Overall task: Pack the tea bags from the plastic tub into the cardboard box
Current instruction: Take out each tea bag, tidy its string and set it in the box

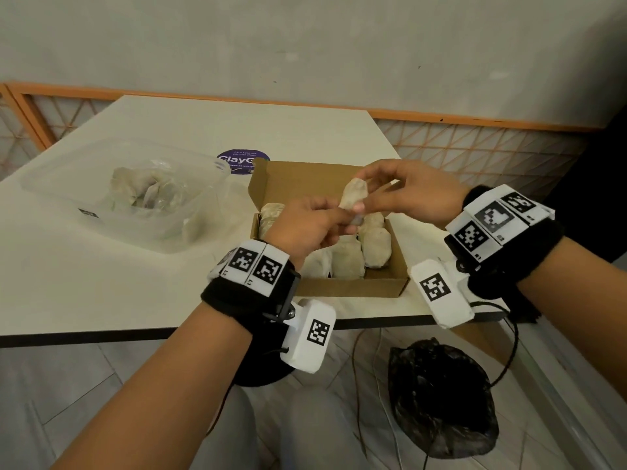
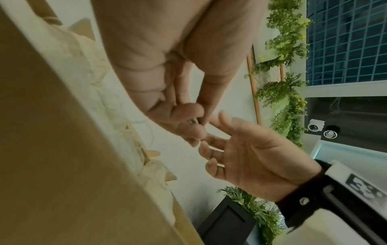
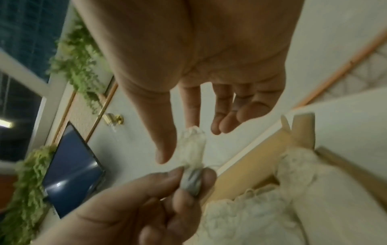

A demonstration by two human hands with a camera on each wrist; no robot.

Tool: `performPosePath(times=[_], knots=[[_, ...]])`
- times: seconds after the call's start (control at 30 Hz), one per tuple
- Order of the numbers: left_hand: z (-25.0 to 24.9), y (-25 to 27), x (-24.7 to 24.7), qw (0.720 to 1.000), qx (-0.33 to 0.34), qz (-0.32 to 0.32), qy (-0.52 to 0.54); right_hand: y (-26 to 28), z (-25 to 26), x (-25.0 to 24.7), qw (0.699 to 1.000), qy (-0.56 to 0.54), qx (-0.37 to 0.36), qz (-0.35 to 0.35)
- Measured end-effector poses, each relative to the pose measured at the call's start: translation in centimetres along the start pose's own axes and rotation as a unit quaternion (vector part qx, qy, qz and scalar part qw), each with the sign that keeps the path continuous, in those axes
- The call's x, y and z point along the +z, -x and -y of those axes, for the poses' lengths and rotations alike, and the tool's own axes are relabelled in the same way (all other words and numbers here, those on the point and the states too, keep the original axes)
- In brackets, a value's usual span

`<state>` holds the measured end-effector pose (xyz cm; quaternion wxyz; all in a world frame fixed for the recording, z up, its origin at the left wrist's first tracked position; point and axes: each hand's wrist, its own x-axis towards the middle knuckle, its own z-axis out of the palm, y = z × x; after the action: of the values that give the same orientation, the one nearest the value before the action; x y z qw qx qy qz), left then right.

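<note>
The left hand (image 1: 307,225) pinches the lower end of a tea bag (image 1: 354,196) between thumb and fingertips, holding it upright above the cardboard box (image 1: 353,288), probably so it can be straightened before it goes in. The right hand (image 1: 412,195) meets the bag's upper part with loosely spread fingers, thumb not clearly pressing, apparently steadying it. Directly below the pinch packed bags already fill most of the box, while the plastic tub (image 1: 51,188) lies well out to the left with more.
</note>
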<state>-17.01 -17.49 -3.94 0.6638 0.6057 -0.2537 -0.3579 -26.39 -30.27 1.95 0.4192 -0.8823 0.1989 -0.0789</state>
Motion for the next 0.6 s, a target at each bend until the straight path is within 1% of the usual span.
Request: performPosePath(times=[0.03, 0.1, 0.13, 0.17, 0.2, 0.23, 0.3, 0.33, 0.37, 0.43, 0.5, 0.6], knots=[[-0.2, 0.1, 0.0, 1.0, -0.012, 0.01, 0.003, 0.0, 0.0, -0.2, 1.0, 0.021, -0.005, -0.007], [-0.6, 0.4, 0.1, 0.999, -0.028, 0.027, 0.009, 0.1, -0.1, -0.6, 0.999, 0.02, -0.011, -0.03], [-0.8, 0.6, 0.0, 0.999, -0.026, 0.027, 0.009, 0.2, -0.1, -0.7, 0.999, 0.018, -0.014, -0.041], [-1.0, 0.8, -0.3, 1.0, -0.013, 0.013, 0.008, 0.3, 0.0, -0.9, 0.998, 0.02, -0.013, -0.05], [-1.2, 1.0, -0.7, 1.0, 0.012, -0.02, 0.003, 0.5, -0.1, -1.2, 0.998, 0.029, -0.01, -0.054], [-1.3, 1.1, -1.3, 0.997, 0.044, -0.069, -0.001, 0.7, -0.1, -1.6, 0.998, 0.047, -0.003, -0.049], [-0.8, 1.1, -3.0, 0.98, 0.102, -0.171, -0.006, 1.1, -0.1, -2.3, 0.993, 0.113, 0.021, -0.007], [-0.5, 1.1, -3.6, 0.973, 0.112, -0.204, -0.005, 1.3, -0.3, -2.6, 0.988, 0.151, 0.035, 0.025], [0.1, 1.1, -4.2, 0.969, 0.108, -0.223, -0.006, 1.4, -0.5, -2.7, 0.981, 0.18, 0.052, 0.057], [1.1, 1.2, -5.0, 0.968, 0.082, -0.236, -0.035, 1.2, -1.2, -2.3, 0.968, 0.21, 0.083, 0.109], [2.2, 1.1, -5.5, 0.97, 0.061, -0.231, -0.049, 0.6, -2.4, -1.3, 0.957, 0.24, 0.092, 0.136], [2.5, 0.8, -6.1, 0.972, 0.049, -0.224, -0.043, -0.8, -4.0, 0.1, 0.949, 0.276, 0.088, 0.123]])
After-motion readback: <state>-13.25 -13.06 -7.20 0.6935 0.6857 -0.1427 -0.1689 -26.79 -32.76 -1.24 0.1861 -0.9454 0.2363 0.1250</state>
